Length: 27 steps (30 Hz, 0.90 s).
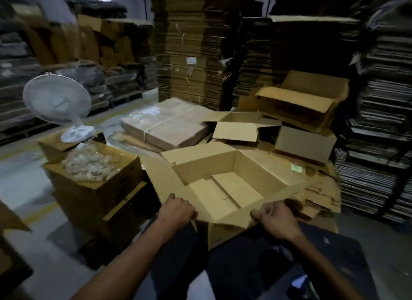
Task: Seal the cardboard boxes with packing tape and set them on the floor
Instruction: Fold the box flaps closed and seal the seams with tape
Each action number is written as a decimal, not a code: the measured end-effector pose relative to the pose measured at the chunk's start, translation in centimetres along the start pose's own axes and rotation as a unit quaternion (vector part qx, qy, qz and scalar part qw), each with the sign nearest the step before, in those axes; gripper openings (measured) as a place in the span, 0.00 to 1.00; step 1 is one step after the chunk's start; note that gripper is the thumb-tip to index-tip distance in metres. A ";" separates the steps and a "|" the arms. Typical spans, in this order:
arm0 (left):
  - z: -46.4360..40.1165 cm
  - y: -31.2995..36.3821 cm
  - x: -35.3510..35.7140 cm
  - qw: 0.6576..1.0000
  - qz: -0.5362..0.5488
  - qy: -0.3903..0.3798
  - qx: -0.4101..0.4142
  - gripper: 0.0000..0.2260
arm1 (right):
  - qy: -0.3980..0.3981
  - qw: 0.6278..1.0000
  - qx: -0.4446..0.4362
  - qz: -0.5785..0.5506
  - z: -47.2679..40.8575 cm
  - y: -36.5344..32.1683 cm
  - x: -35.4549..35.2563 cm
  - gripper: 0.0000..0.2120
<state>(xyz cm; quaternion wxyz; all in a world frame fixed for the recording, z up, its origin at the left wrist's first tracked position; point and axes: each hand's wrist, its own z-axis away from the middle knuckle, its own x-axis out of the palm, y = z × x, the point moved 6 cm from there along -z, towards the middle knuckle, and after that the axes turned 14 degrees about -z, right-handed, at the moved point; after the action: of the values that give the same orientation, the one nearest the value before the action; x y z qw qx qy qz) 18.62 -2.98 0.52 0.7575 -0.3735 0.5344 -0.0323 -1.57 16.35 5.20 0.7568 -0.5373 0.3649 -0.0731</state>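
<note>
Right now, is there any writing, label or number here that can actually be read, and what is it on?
None can be read.
White label on the strapped flat brown cardboard bundle: print too blurred.
Small green tag on the flattened cardboard to the right: too small.
White sticker on the tall stack of flat cartons: blurred.
Faint mark on the white table fan: unreadable.

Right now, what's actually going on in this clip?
A person is holding an open, empty cardboard box in front of them, the left hand gripping its near-left edge and the right hand gripping its near flap. Its top flaps are spread open and no tape roll is visible. More open boxes lie on flattened cardboard behind it. To the left a white fan stands on a carton holding clear plastic.
</note>
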 end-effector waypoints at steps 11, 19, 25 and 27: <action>9.3 -1.3 -1.0 0.987 -0.085 -0.105 0.092 0.17 | -0.140 0.935 -0.157 0.286 1.0 -5.5 2.8 0.09; 10.7 -5.8 2.4 0.914 0.253 0.036 -0.314 0.57 | -0.225 0.908 -0.055 0.350 -1.0 8.4 12.8 0.35; 8.6 -2.6 2.1 0.799 0.523 0.149 -0.257 0.57 | -0.101 0.926 -0.078 0.354 0.1 8.7 15.8 0.23; 7.3 -1.3 1.6 0.820 0.517 0.132 -0.207 0.49 | -0.088 0.929 -0.088 0.349 0.4 8.3 17.0 0.22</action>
<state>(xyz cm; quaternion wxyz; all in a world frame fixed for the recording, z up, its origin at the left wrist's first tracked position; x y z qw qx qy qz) 25.87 -0.72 1.11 0.4903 -0.1825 0.7378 0.4266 8.64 11.56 -10.00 0.7132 -0.4447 0.4662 0.2760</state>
